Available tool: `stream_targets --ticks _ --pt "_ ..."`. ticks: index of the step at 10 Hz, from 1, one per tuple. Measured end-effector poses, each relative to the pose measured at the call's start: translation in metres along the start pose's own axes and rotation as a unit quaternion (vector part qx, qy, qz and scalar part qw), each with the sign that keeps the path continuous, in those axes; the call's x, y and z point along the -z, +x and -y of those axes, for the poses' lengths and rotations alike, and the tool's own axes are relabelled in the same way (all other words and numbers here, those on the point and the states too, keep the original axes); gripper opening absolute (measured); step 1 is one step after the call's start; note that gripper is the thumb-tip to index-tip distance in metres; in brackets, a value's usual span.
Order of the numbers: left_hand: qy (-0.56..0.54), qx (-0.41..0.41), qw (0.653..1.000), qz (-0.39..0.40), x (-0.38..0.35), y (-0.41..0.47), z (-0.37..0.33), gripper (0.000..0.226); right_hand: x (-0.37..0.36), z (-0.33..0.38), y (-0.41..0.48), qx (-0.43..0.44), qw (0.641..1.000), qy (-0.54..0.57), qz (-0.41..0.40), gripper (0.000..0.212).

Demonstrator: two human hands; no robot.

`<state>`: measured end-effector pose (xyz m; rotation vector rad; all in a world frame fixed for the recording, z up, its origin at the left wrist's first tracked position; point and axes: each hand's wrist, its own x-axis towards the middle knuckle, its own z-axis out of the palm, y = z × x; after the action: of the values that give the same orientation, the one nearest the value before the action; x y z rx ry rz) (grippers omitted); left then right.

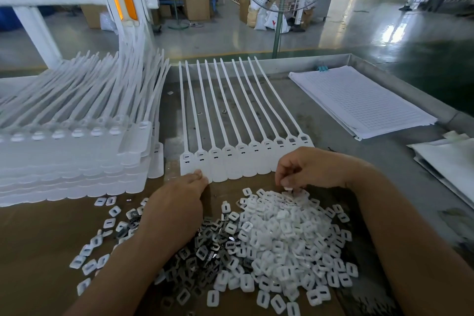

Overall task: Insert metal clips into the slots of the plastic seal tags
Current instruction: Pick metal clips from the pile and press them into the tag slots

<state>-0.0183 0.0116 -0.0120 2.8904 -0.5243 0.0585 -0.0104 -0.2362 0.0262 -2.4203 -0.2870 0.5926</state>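
Head view: my left hand (pixel 177 202) lies flat, steadying the tags (pixel 220 164); my right hand (pixel 307 169) pinches a clip (pixel 288 188) for loading

- The left hand (pixel 177 209) covers part of the dark metal clips (pixel 207 246) beneath it.
- What the right hand's (pixel 311 168) curled fingertips (pixel 287 182) pinch is too small to tell.
- Both forearms are cut off by the bottom edge.

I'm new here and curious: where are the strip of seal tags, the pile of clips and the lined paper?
Strip of seal tags (pixel 238 161), head view: flat tag bodies.
Pile of clips (pixel 277 236), head view: heap's middle.
Lined paper (pixel 364 100), head view: top sheet.
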Motion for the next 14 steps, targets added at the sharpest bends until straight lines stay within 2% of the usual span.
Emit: stream_targets --ticks 1,2,4,5,7,8,9,10,14 --pt "0.001 0.001 1.0 0.002 0.0 0.0 0.0 0.053 0.002 -0.002 0.0 -0.001 0.999 0.029 -0.02 0.014" --pt "0.002 0.0 1.0 0.001 -0.001 0.001 0.0 0.053 0.003 -0.006 0.002 0.001 0.994 0.076 -0.075 0.013" --pt "0.001 0.0 1.0 0.0 -0.002 0.003 0.001 0.052 0.005 -0.018 0.012 -0.006 0.959 0.167 -0.229 0.023" --pt "0.003 -0.003 1.0 -0.002 -0.002 0.003 0.001 0.053 0.006 -0.024 0.016 -0.014 0.939 0.227 -0.258 0.031" --pt "-0.004 -0.005 1.0 -0.005 -0.002 0.002 0.002 0.053 0.002 -0.034 0.026 -0.023 0.929 0.224 -0.294 0.028" --pt "-0.004 -0.008 1.0 -0.007 -0.003 0.003 0.001 0.054 0.0 -0.038 0.035 -0.016 0.917 0.199 -0.345 0.023" --pt "-0.001 -0.013 1.0 -0.008 -0.003 0.002 0.001 0.053 0.0 -0.043 0.045 -0.014 0.903 0.163 -0.398 0.027" --pt "0.002 -0.017 1.0 -0.012 -0.004 0.002 0.002 0.053 0.001 -0.047 0.053 -0.014 0.896 0.147 -0.419 0.023" --pt "0.01 -0.024 0.999 -0.019 -0.005 0.003 0.003 0.053 0.001 -0.051 0.072 -0.037 0.931 0.057 -0.358 0.022"
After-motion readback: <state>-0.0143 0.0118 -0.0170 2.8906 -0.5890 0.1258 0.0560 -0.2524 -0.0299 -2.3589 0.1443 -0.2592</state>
